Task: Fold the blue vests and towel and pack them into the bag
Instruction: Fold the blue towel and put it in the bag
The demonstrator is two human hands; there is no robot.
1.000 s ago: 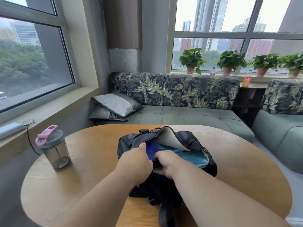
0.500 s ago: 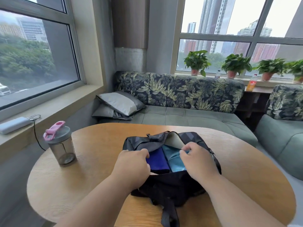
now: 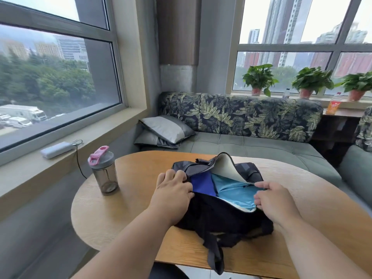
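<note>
Head view: I see left hand gripping bag mouth, right hand pinching rim; soft limp cloth inside, grab bag edges.

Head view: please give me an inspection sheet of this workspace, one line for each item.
Surface: round wooden table, bag on it.
Job's things: black bag open; dark blue cloth and light blue cloth inside, side by side.
Clutter: shaker bottle with pink cap, upright, left of the bag.
Grips: left hand holds the bag's left edge; right hand pinches the opening's right edge.
Cables: black cable from the white power bank on the sill.
Surroundings: sofa, cushions, potted plants, windows.
</note>
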